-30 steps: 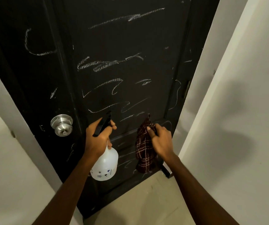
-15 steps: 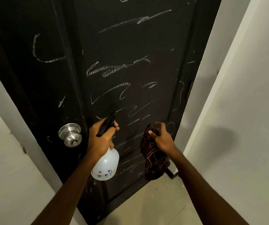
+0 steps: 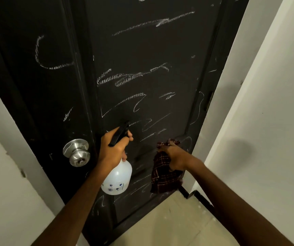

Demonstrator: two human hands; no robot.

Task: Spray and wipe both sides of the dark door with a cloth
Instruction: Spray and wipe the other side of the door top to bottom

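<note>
The fingers (image 3: 130, 137) of the left hand (image 3: 113, 150) are curled round the black trigger head of the one spray bottle (image 3: 117, 178). Its white body hangs below the hand, just right of the single silver knob (image 3: 77, 152). Farther right of the knob, the fingers of the right hand (image 3: 176, 157) are clenched on the one dark red checked cloth (image 3: 162, 176), held up at the one dark door (image 3: 142, 50) with its loose end hanging. Whether the cloth touches the door I cannot tell. White scrawls (image 3: 132, 78), well over a dozen, cover the door above, beside and below the knob. Pale floor (image 3: 169, 221) lies below and right of the knob.
</note>
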